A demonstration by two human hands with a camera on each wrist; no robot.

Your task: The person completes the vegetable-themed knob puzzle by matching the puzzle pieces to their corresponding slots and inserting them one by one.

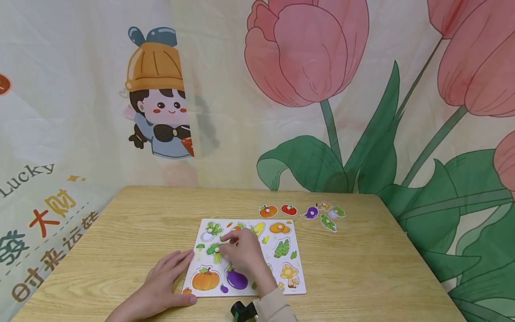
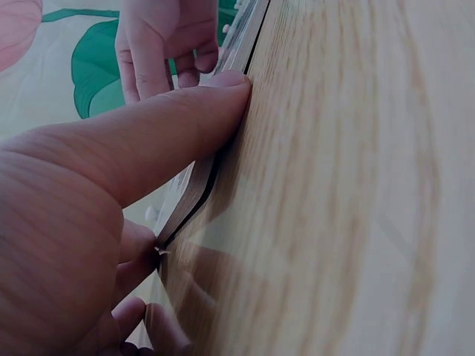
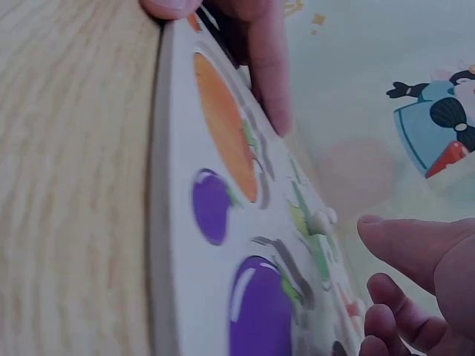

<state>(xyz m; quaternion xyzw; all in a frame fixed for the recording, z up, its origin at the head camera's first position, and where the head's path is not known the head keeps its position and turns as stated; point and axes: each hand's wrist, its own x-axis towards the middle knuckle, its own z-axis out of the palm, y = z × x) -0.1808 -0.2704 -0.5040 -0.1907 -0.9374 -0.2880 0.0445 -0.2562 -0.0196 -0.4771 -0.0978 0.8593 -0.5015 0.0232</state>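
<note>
I'm steadying the puzzle board (image 1: 295,250) with flat left hand (image 1: 162,279) fingers while my right hand (image 1: 243,252) is pinching the broccoli piece (image 1: 215,251), which may jam if tilted.

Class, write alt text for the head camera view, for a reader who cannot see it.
A person's right hand reaches over a vegetable peg puzzle board on a wooden table, while the left hand rests at the board's left edge. Loose pieces lie beyond.
</note>
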